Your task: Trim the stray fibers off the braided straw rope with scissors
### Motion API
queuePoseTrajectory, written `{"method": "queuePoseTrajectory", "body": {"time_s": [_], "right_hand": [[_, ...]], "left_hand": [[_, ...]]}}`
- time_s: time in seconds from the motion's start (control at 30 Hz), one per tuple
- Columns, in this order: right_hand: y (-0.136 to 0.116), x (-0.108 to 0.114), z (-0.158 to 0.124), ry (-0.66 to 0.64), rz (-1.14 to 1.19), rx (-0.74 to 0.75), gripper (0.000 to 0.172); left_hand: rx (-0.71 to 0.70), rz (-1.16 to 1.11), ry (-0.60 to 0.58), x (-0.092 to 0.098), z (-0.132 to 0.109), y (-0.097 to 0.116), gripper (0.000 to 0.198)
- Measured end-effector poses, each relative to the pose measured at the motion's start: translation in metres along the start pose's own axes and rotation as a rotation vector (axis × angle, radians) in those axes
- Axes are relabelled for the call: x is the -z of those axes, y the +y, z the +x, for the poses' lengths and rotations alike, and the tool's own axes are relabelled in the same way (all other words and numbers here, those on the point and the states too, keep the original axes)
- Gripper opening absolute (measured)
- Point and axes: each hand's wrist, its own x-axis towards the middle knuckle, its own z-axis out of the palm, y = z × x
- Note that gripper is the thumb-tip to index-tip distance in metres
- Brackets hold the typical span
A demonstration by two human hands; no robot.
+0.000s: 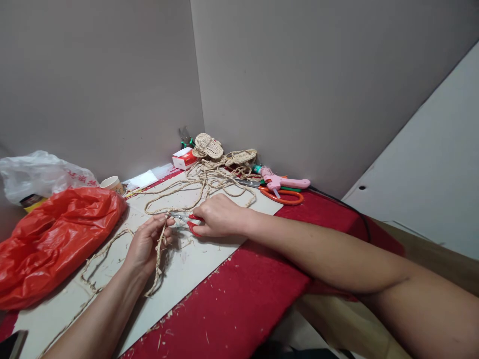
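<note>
A braided straw rope [158,257] hangs from the fingers of my left hand [147,242], which is closed on it over the white board [194,269]. My right hand [217,217] grips the red handles of small scissors [192,224]. The scissors' metal blades point left and reach the rope at my left fingertips. Whether the blades are parted is too small to tell. More rope [204,184] lies in loose loops behind my hands, and another length runs along the board to the left of my left forearm.
A red plastic bag [60,239], a clear bag [45,174] and a paper cup [111,183] stand left. Woven straw pieces [208,145], a red box [184,158], a pink glue gun [284,182] and orange-handled scissors [288,199] lie at the back. Straw scraps dot the red cloth [224,304].
</note>
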Motion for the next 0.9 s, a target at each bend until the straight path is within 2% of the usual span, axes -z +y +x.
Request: {"method": "queuePoseTrajectory", "body": {"time_s": [0.3,0.4,0.47,0.57,0.67,0.73,0.9], "right_hand": [[0.001,0.000,0.003,0.001,0.088,0.022,0.027],[0.007,-0.003,0.007,0.108,0.348,0.001,0.022],[0.012,-0.004,0.013,0.201,0.524,-0.057,0.027],[0.019,-0.005,0.022,0.309,0.647,-0.156,0.037],[0.020,-0.008,0.028,0.377,0.773,-0.225,0.040],[0.016,-0.011,0.031,0.371,0.867,-0.238,0.039],[0.006,-0.011,0.035,0.179,1.112,-0.126,0.035]], "left_hand": [[-0.013,0.024,0.016,0.001,0.001,-0.001,0.012],[-0.030,0.033,0.025,0.003,0.003,0.000,0.017],[-0.043,0.047,0.029,0.004,0.005,0.001,0.018],[-0.080,0.094,0.030,0.006,0.007,0.001,0.021],[-0.132,0.191,0.000,0.004,0.007,0.001,0.030],[-0.189,0.272,-0.020,0.001,0.006,0.001,0.038],[-0.356,0.492,-0.091,-0.002,0.002,0.002,0.044]]}}
